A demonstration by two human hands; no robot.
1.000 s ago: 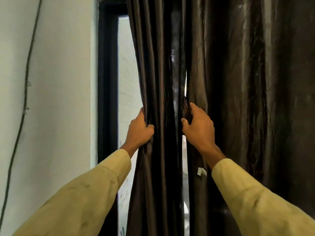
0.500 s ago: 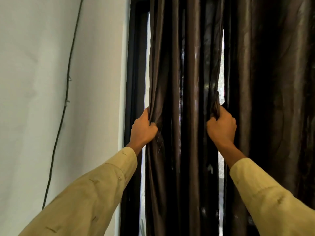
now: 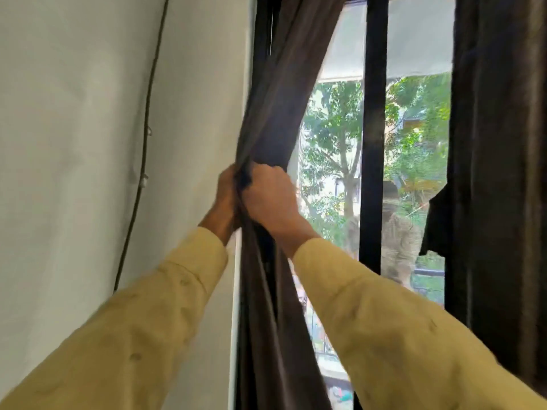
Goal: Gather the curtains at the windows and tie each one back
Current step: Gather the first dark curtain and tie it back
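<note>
We see the left curtain (image 3: pixel 278 93), a dark brown cloth, pulled together into one thick bunch at the left side of the window (image 3: pixel 414 39). The bunch comes down from the top of the frame in a slant to the hands. Below them it falls almost straight along the edge of the white wall (image 3: pixel 74 173).

Both hands hold the bunch at the same height, very close to each other, with only a narrow fold of cloth between them. The left hand (image 3: pixel 225 196) is on the wall side of the bunch. We see its back, and its fingers curl into the cloth, though the tips are hidden by the folds. The right hand (image 3: pixel 270 199) is on the window side. It is clenched round the bunch, with the knuckles turned up. Both hands are somewhat blurred. The arms wear pale yellow sleeves (image 3: pixel 384 335) and reach up from the bottom of the view.

To the right of the bunch the glass is uncovered, and we see green trees (image 3: pixel 331 128) outside. A black upright bar (image 3: pixel 373 143) divides the window. The right curtain (image 3: pixel 500 143), of the same dark cloth, hangs loose at the right edge, well apart from the hands. A corner of cloth sticks out from its left edge. On the wall a thin dark cable (image 3: pixel 147 113) runs down, fixed with small clips.
</note>
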